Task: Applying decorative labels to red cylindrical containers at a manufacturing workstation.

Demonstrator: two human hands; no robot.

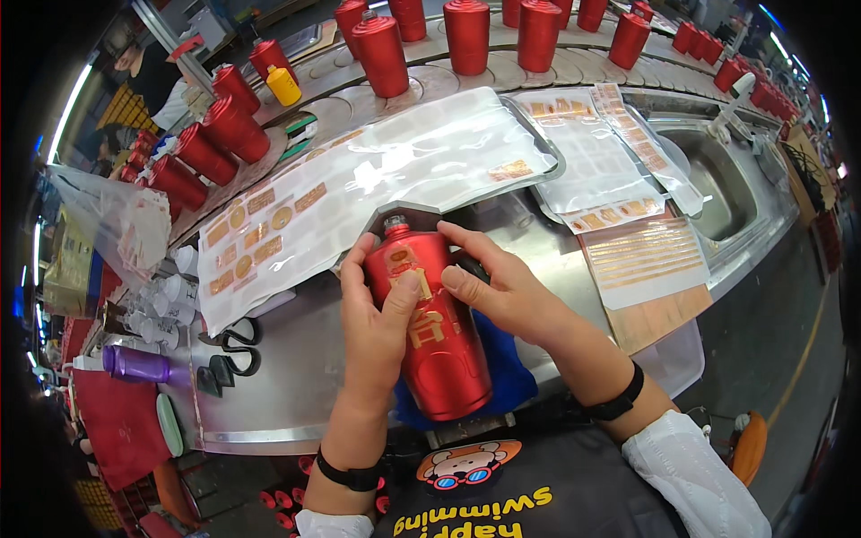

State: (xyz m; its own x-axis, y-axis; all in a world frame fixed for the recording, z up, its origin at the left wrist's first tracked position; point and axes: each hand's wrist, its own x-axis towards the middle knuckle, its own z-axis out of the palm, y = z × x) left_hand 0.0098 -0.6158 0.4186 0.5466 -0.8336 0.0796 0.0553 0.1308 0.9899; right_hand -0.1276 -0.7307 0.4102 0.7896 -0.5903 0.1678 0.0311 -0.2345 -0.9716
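Observation:
A red bottle (439, 359) with gold raised characters lies tilted in front of me, its narrow grey neck pointing away. My left hand (377, 300) wraps its left side, with the thumb pressed on the gold decoration near the shoulder. From the right, my right hand (493, 282) grips the bottle's upper side, thumb on the front and forefinger by the shoulder. Behind the neck stands a dark angled holder (421, 217). Beneath the bottle is a blue cloth (511, 368) at the table's front edge.
Large sheets of gold stickers (386, 170) cover the metal table (296, 368) beyond my hands. Black-handled scissors (240, 345) and a purple bottle (134, 363) lie at left. More red bottles (469, 40) stand on the curved conveyor (430, 81). At right is a metal sink (726, 179).

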